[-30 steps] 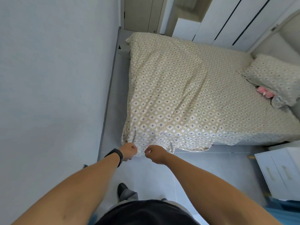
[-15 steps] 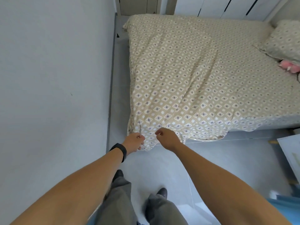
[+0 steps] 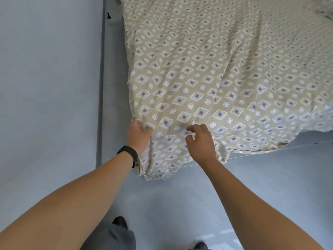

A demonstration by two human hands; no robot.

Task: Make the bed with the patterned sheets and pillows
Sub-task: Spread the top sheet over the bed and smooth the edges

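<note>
A beige sheet with a diamond and circle pattern [image 3: 207, 73] covers the bed and fills the upper right of the head view. Its near left corner hangs over the bed's edge toward the floor. My left hand [image 3: 139, 135], with a black band on the wrist, grips a fold of the sheet at that corner. My right hand [image 3: 201, 141] lies on the sheet a little to the right, thumb and forefinger curled close together over the cloth; I cannot tell whether they pinch it. A sliver of a pillow [image 3: 324, 9] shows at the top right.
A grey wall [image 3: 48, 78] runs along the left, with a narrow strip of grey floor [image 3: 115, 87] between it and the bed. More grey floor [image 3: 180, 204] lies below the sheet's edge. My legs and shoes [image 3: 119, 221] show at the bottom.
I have stepped closer and the view has tilted down, so the bed fills more of the frame. Both hands have moved up onto the hanging corner of the sheet.
</note>
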